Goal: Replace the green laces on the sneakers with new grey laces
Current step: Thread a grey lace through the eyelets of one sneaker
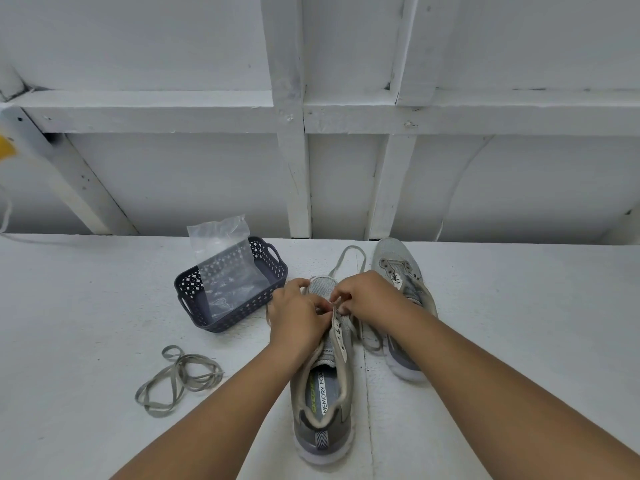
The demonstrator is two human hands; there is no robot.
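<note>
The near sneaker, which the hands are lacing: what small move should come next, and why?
Probably draw the lace end through the low eyelet where both hands, left hand and right hand, pinch it. The near sneaker has its upper eyelets empty, and slack loops beyond the toe.

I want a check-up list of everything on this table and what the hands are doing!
Surface: white table, lightly speckled, with a seam running front to back.
Job's things: near sneaker under both hands, partly laced; far sneaker to its right, eyelets empty; lace looping past the near sneaker's toe.
Clutter: loose lace pile at front left; dark basket holding a clear plastic bag.
Hands: left hand and right hand both pinching lace at the near sneaker's eyelets.
Cables: nothing seen.
Surroundings: white framed wall behind the table.
</note>
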